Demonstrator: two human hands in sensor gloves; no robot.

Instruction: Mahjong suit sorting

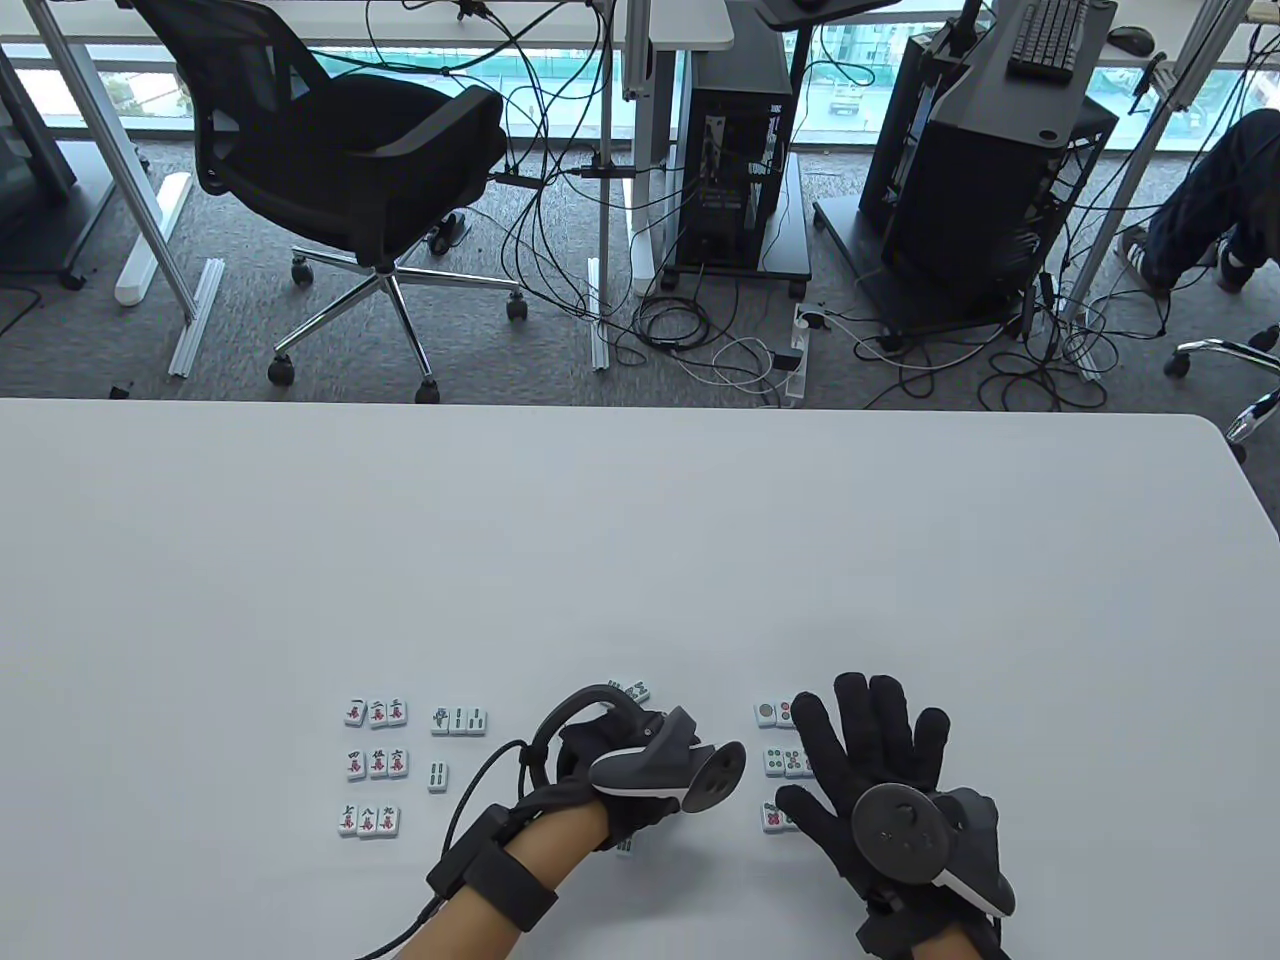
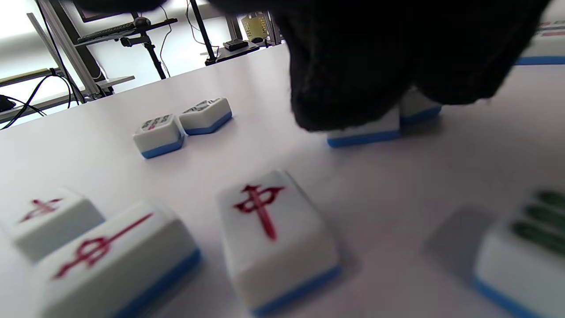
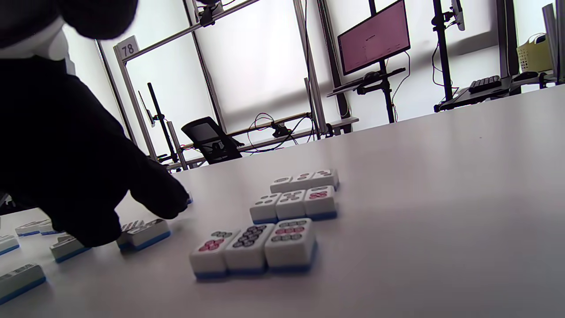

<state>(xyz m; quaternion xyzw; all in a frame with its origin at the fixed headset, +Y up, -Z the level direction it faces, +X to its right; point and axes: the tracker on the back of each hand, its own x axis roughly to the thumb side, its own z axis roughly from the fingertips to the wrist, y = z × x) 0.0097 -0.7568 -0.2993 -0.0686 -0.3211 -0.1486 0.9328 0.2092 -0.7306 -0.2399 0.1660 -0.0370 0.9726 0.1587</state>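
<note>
left hand (image 1: 610,775) fingertips (image 2: 344,110) rest on a mahjong tile (image 2: 366,130).

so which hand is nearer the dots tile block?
Right. The right hand hovers spread directly over the dots tile block, hiding its right side. The left hand is further left, fingers on loose tiles between the blocks.

Your work surface is a smooth white table (image 1: 640,540). On it lie small white blue-backed mahjong tiles: nine red-character tiles (image 1: 375,765) in three rows at left, green-bamboo tiles (image 1: 459,719) beside them, and circle-marked tiles (image 3: 291,205) in three rows at right.
</note>
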